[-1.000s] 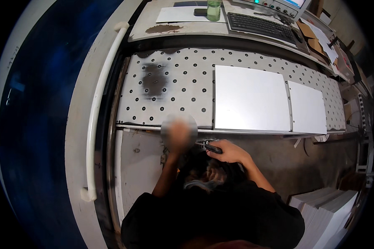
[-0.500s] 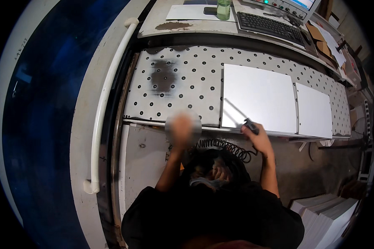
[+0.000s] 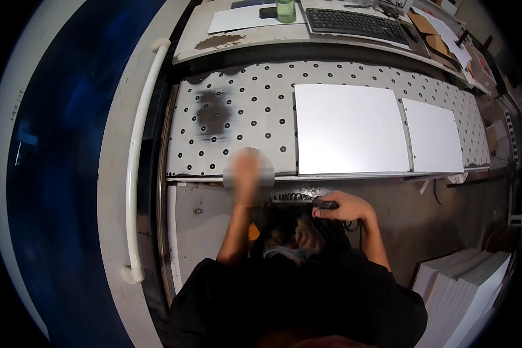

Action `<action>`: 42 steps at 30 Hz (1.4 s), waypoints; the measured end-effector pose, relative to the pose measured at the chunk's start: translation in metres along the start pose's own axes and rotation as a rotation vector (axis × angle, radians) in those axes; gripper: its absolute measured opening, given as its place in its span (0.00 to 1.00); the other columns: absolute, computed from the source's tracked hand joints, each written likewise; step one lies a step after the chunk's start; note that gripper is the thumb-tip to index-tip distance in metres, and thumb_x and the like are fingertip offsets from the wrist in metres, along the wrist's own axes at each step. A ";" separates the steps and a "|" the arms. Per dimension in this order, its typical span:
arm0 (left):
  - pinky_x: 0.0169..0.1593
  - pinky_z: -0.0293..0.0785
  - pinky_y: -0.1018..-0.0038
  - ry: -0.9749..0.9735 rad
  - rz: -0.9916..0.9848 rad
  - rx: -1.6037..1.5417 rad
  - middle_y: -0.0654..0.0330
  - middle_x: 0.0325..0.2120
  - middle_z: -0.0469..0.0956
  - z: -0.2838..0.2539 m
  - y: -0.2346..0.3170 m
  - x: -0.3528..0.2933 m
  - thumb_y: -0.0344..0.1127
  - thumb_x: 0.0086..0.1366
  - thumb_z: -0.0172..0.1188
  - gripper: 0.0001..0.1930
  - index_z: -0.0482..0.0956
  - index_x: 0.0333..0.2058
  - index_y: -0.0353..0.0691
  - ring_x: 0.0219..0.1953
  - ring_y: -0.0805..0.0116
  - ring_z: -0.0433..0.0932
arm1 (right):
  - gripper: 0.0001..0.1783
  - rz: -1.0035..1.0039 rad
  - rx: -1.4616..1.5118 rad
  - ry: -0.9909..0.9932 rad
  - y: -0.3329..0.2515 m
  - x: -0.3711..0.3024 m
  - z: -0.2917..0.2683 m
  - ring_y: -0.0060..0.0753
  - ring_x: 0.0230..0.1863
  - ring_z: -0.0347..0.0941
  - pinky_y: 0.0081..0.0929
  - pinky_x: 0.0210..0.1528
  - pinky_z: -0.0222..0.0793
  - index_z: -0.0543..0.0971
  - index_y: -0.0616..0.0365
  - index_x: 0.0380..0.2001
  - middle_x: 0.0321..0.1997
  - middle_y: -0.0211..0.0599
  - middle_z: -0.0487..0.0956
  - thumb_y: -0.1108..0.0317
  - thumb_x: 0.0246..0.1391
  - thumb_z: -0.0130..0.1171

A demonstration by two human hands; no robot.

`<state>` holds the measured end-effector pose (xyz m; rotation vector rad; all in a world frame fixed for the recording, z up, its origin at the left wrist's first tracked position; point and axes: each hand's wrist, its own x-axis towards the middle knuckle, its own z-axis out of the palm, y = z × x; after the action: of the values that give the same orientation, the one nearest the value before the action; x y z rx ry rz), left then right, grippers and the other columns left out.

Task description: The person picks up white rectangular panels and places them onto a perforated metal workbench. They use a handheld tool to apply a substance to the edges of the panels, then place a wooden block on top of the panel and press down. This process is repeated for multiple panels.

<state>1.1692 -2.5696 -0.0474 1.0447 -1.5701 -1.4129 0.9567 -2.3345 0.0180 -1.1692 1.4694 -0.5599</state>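
Head view: we're seeing two white panels (image 3: 351, 130) lying right of centre, remaining steps not showing, right hand (image 3: 351, 207) clasping a black-handled tool (image 3: 328, 205), left hand (image 3: 247, 169) too blurred to tell its grip.

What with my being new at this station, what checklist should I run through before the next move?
1. Tool gripped: ok, the right hand is closed around the dark-handled tool.
2. Tool off the panels: ok, it is on the near side of the bench edge, away from the large white panel and small white panel.
3. Left hand empty: cannot tell, it is blurred.
4. Coiled hose free of the tool: cannot tell, they overlap in view.
5. Dotted surface unmarked: not ok, a dark patch shows.
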 end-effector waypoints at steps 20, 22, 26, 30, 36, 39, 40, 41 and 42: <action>0.52 0.75 0.63 0.005 0.325 0.593 0.49 0.42 0.79 -0.029 0.011 0.057 0.30 0.61 0.65 0.19 0.76 0.51 0.38 0.44 0.53 0.79 | 0.17 0.079 0.384 0.569 0.022 -0.042 -0.034 0.19 0.20 0.68 0.21 0.24 0.60 0.81 0.61 0.30 0.18 0.27 0.74 0.56 0.61 0.64; 0.61 0.68 0.57 0.060 0.389 0.706 0.45 0.51 0.76 -0.049 0.004 0.086 0.32 0.61 0.64 0.23 0.75 0.55 0.40 0.55 0.45 0.73 | 0.18 0.061 0.458 0.622 0.018 -0.026 -0.029 0.19 0.19 0.66 0.21 0.23 0.58 0.80 0.62 0.28 0.17 0.25 0.72 0.56 0.62 0.64; 0.67 0.63 0.53 0.065 0.401 0.818 0.40 0.59 0.72 -0.091 -0.018 0.163 0.40 0.62 0.65 0.30 0.72 0.60 0.35 0.62 0.40 0.68 | 0.18 0.116 0.483 0.610 -0.001 -0.009 -0.024 0.18 0.18 0.64 0.22 0.22 0.58 0.80 0.62 0.28 0.16 0.25 0.69 0.57 0.62 0.64; 0.71 0.57 0.52 0.076 0.246 1.059 0.38 0.67 0.63 -0.126 -0.047 0.229 0.50 0.67 0.59 0.34 0.67 0.67 0.37 0.70 0.38 0.60 | 0.17 0.146 0.407 0.524 -0.005 0.003 -0.015 0.17 0.18 0.62 0.22 0.22 0.57 0.81 0.62 0.29 0.16 0.23 0.69 0.57 0.63 0.64; 0.73 0.52 0.49 0.180 0.251 1.222 0.39 0.69 0.60 -0.112 -0.087 0.235 0.54 0.72 0.49 0.30 0.70 0.67 0.46 0.72 0.39 0.57 | 0.18 0.192 0.290 0.367 -0.032 0.011 -0.001 0.16 0.21 0.62 0.24 0.25 0.57 0.81 0.61 0.30 0.17 0.22 0.69 0.56 0.63 0.62; 0.72 0.53 0.49 0.184 0.346 1.174 0.40 0.68 0.64 -0.102 -0.089 0.214 0.53 0.72 0.50 0.28 0.73 0.65 0.45 0.70 0.38 0.60 | 0.19 0.186 0.147 0.263 -0.043 0.017 0.013 0.22 0.22 0.61 0.28 0.27 0.59 0.81 0.62 0.30 0.18 0.24 0.69 0.54 0.63 0.61; 0.72 0.53 0.48 0.194 0.366 1.178 0.40 0.67 0.64 -0.102 -0.087 0.208 0.52 0.72 0.50 0.28 0.73 0.65 0.45 0.70 0.38 0.60 | 0.20 0.177 0.107 0.218 -0.046 0.024 0.015 0.23 0.22 0.61 0.29 0.28 0.60 0.81 0.62 0.30 0.19 0.25 0.69 0.54 0.63 0.61; 0.72 0.54 0.47 0.222 0.411 1.180 0.40 0.67 0.65 -0.093 -0.088 0.196 0.50 0.72 0.51 0.27 0.74 0.64 0.44 0.69 0.37 0.62 | 0.21 0.169 0.050 0.235 -0.047 0.029 0.019 0.25 0.23 0.64 0.30 0.30 0.63 0.81 0.63 0.30 0.20 0.29 0.72 0.52 0.63 0.62; 0.71 0.54 0.47 0.227 0.423 1.168 0.40 0.67 0.65 -0.083 -0.089 0.181 0.50 0.72 0.52 0.27 0.74 0.64 0.44 0.69 0.37 0.62 | 0.21 0.202 0.048 0.263 -0.051 0.033 0.021 0.25 0.24 0.65 0.31 0.30 0.64 0.81 0.63 0.31 0.20 0.31 0.73 0.52 0.63 0.62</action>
<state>1.1862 -2.7728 -0.1250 1.2907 -2.2747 0.0220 0.9979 -2.3781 0.0408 -0.9217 1.7654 -0.6222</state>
